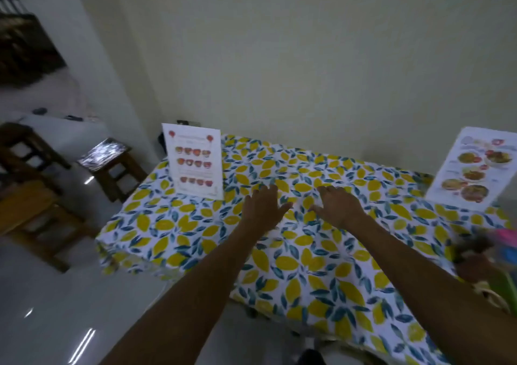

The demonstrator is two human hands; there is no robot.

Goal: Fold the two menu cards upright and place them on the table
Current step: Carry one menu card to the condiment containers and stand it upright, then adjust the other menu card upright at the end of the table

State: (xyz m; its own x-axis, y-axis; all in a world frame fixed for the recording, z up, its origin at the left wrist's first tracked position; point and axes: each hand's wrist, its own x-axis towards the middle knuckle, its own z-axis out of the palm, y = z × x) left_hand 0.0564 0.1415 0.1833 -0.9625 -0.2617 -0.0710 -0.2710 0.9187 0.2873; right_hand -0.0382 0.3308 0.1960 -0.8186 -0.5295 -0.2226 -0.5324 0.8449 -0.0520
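Two white menu cards stand upright on the table (173,233), which is covered with a lemon-print cloth. The left menu card (193,161) stands near the far left corner and shows rows of small red dishes. At the far right edge the right menu card (472,168) leans back and shows pictures of food plates. Between the cards, my left hand (264,206) and my right hand (337,205) lie palm down on the cloth with fingers spread. Neither hand holds anything, and both are well apart from the cards.
Wooden stools (112,163) and a wooden chair (33,210) stand on the shiny floor left of the table. A pale wall runs behind the table. At the right edge is a blurred colourful object (495,252).
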